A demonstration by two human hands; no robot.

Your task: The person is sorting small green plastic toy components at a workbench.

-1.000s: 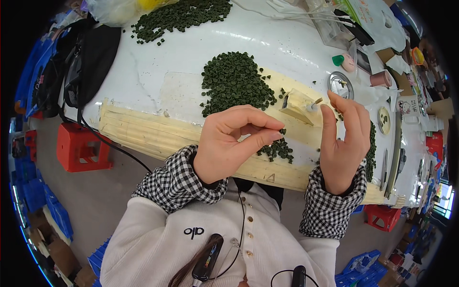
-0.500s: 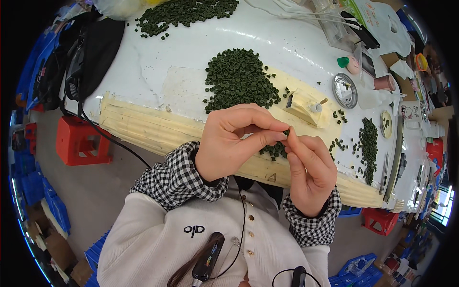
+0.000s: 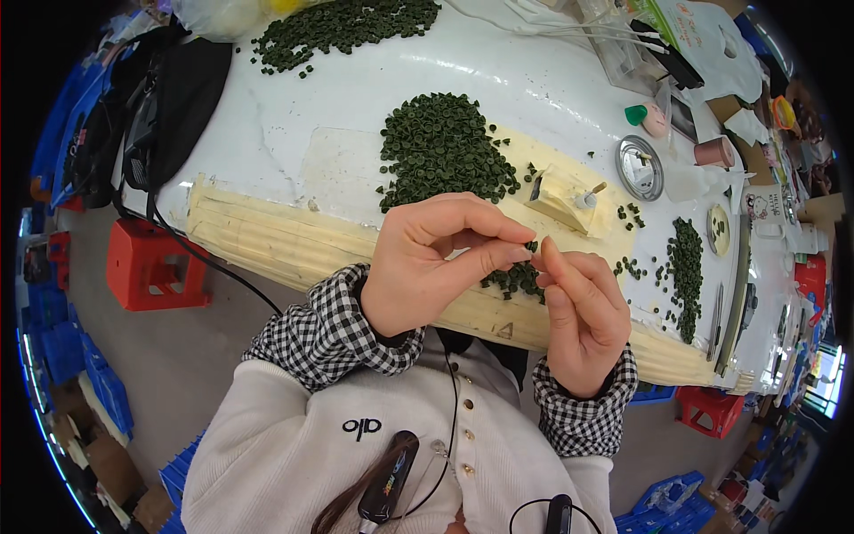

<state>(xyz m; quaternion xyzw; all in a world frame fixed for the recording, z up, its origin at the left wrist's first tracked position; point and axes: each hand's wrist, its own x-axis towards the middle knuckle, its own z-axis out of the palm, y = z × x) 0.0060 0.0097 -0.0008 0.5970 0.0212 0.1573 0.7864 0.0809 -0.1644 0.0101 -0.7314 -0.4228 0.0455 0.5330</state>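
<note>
My left hand [image 3: 427, 262] is closed in a pinch, thumb against forefinger, with a small dark green cap-like piece [image 3: 532, 246] partly showing at the tips. Just to its right, my right hand [image 3: 585, 316] is curled, its forefinger tip a short way from that piece. Whatever lies between the right fingers, if anything, is too small to make out. Both hands hover over the table's front edge. Beneath the fingertips sits a small heap of green pieces [image 3: 514, 283], partly covered by the hands. Beyond them spreads a large pile of the same pieces [image 3: 440, 147].
A tape-covered block with a small upright peg [image 3: 569, 203] stands right of the large pile. Further right are a round metal tin [image 3: 640, 169], another green pile [image 3: 686, 271] and tweezers [image 3: 716, 320]. More pieces [image 3: 342, 31] lie at the back; a black bag [image 3: 187, 107] is left.
My right hand has shifted slightly right and down, opening a small gap from the left fingertips. My left hand stays in almost the same place.
</note>
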